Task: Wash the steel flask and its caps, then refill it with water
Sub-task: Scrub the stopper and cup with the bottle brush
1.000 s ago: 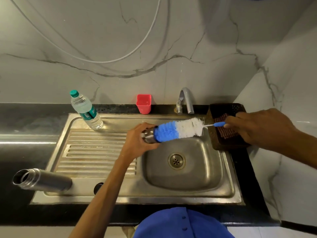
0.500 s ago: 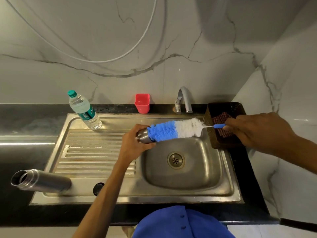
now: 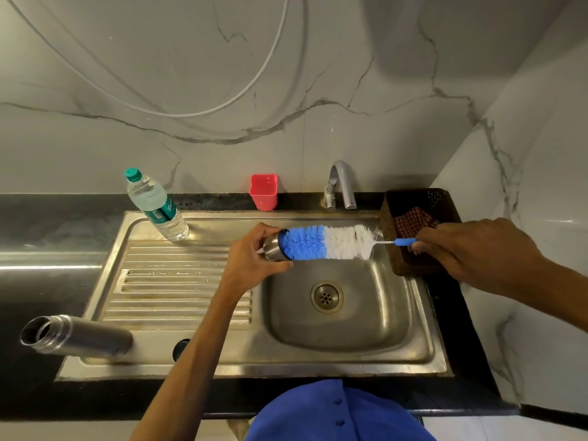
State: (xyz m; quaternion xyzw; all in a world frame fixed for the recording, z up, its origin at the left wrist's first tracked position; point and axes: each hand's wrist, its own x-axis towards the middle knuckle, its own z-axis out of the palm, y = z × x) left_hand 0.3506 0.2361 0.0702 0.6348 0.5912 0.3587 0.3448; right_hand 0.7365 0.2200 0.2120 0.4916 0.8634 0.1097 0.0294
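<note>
Head view, steel cap within left-hand fingers, brush tip inside

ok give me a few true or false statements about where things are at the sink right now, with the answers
1. The left hand grips a steel cap with the bottle brush pushed into it. True.
2. The steel flask stands upright in the sink. False: it lies on its side at the sink's front left corner, mouth open.
3. The right hand holds the brush by its blue handle. True.
4. Water is running from the tap. False: no stream shows.
5. The plastic water bottle has no lid. False: a green cap is on it.
6. The red cup sits left of the tap. True.
</note>
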